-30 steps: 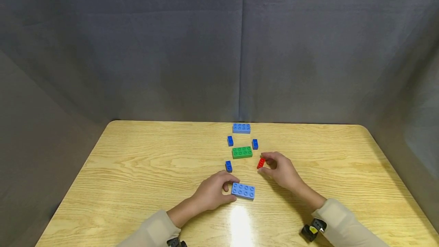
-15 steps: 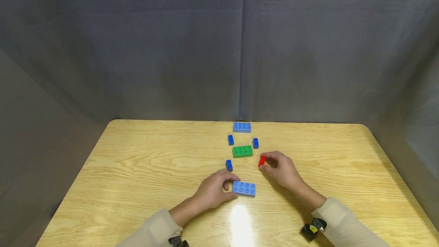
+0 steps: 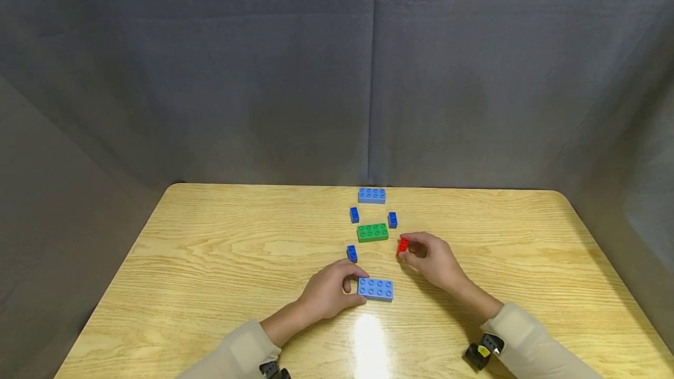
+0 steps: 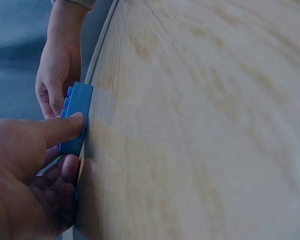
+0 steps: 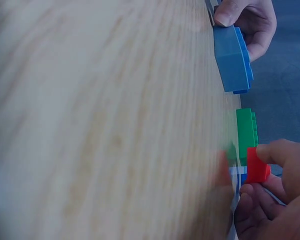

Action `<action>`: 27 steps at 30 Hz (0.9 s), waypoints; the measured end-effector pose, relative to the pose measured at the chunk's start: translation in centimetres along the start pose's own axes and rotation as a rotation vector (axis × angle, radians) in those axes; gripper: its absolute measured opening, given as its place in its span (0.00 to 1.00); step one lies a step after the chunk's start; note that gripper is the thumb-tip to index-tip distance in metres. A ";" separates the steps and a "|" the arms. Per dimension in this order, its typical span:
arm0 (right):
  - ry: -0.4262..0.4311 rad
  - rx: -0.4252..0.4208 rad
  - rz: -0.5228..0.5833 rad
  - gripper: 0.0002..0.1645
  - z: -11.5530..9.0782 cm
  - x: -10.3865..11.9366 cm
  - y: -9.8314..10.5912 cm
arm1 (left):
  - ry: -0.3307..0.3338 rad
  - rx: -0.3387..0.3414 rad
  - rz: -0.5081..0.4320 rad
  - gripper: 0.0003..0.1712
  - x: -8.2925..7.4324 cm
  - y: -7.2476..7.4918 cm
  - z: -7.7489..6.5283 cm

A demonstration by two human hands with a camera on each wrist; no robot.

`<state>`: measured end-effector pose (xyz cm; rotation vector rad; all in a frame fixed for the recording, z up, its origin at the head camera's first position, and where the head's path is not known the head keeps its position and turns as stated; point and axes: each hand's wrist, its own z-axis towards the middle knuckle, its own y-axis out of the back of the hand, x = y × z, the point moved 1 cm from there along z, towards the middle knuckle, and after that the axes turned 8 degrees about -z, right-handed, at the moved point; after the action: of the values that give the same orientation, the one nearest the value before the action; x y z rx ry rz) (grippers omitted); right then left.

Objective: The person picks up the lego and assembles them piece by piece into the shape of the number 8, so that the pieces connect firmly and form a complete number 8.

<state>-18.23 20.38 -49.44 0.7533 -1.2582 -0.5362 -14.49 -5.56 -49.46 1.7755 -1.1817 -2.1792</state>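
Note:
Near the front middle of the table, a light blue eight-stud brick [image 3: 375, 289] is pinched at its left end between the thumb and fingers of my left hand [image 3: 327, 291]. The left wrist view shows that thumb on the side of the light blue brick [image 4: 79, 112]. To the right, my right hand [image 3: 433, 259] pinches a small red brick [image 3: 402, 247] between thumb and fingers. In the right wrist view the red brick [image 5: 256, 165] overlaps a green brick [image 5: 246, 131] behind it. The green brick [image 3: 372, 232] lies left of and beyond the red one.
Three small dark blue bricks stand on the wooden table [image 3: 210, 262]: one [image 3: 351, 254] beyond my left hand, one [image 3: 354, 215] farther back, one [image 3: 392, 220] right of the green brick. Another light blue brick [image 3: 371, 195] sits by the far edge, before a grey curtain [image 3: 263, 104].
My left hand has turned the light blue brick slightly, so it lies straighter. The red brick in my right hand has also turned slightly more upright in the head view.

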 end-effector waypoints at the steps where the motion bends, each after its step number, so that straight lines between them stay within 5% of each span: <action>1: 0.004 -0.001 0.004 0.23 0.0 0.0 0.0 | 0.000 0.000 -0.001 0.22 0.0 0.0 0.0; 27: 0.101 0.042 0.049 0.20 -2.1 1.6 1.7 | -0.010 0.003 0.010 0.21 -0.2 0.1 -0.1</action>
<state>-15.86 20.79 -47.39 0.7739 -1.1942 -0.4282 -14.39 -5.57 -49.21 1.7579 -1.1943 -2.1850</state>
